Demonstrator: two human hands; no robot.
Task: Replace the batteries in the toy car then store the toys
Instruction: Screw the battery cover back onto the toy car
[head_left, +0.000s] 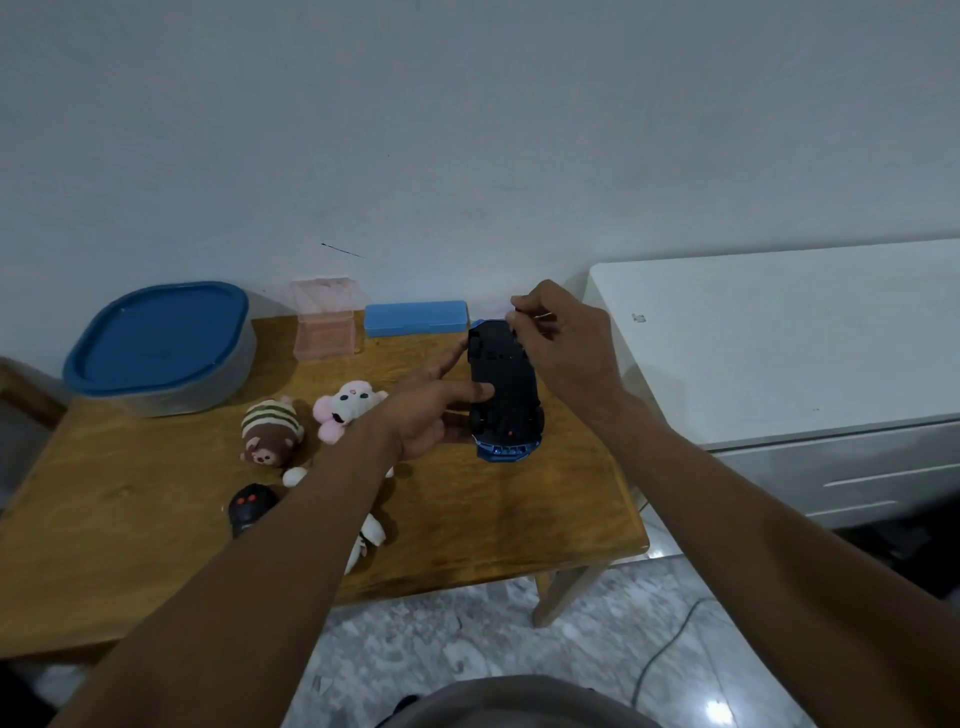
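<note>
toy car (501, 395): upside down above table (130, 519), underside up for battery access | left hand (431, 410): grips its side, steadying | right hand (566, 343): fingers curled at far end, pinching what unclear

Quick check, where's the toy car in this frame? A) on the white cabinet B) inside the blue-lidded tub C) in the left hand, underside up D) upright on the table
C: the left hand grips the toy car above the table, its black underside facing up, with the right hand at its far end.
</note>
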